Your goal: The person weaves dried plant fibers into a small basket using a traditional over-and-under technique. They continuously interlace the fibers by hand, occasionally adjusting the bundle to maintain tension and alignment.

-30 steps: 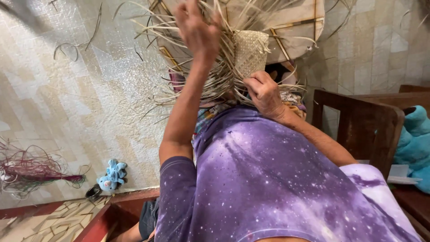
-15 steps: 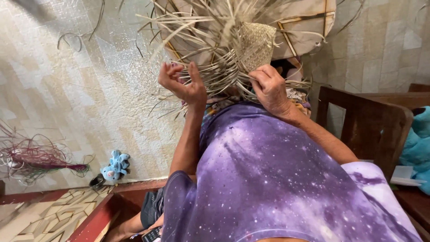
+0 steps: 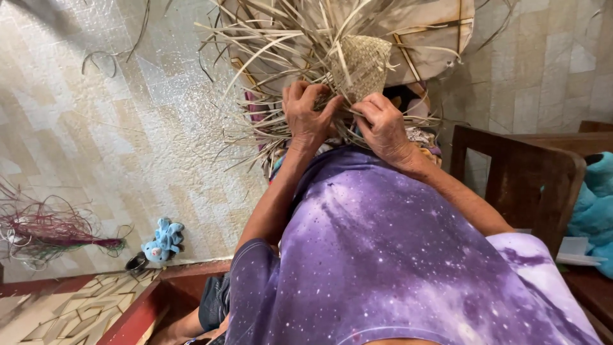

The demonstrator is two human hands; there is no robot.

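A half-woven piece of pale dry straw (image 3: 363, 64) sits in front of my chest, with long loose strips (image 3: 268, 45) fanning out to the left and upward. My left hand (image 3: 308, 114) grips the strips at the lower left edge of the woven patch. My right hand (image 3: 383, 126) pinches strips at its lower right edge. Both hands are close together, fingers curled into the straw. My purple speckled shirt fills the lower middle of the view.
A dark wooden chair back (image 3: 523, 179) stands to my right, with a turquoise plush thing (image 3: 594, 204) beyond it. On the tiled floor at left lie a bundle of red and green strips (image 3: 51, 230) and a small blue soft toy (image 3: 163, 237). A red step edge (image 3: 140, 306) runs below.
My left hand came down from high among the loose strips and moved right to the woven patch. My right hand rose slightly to meet it. Both now hold the weave.
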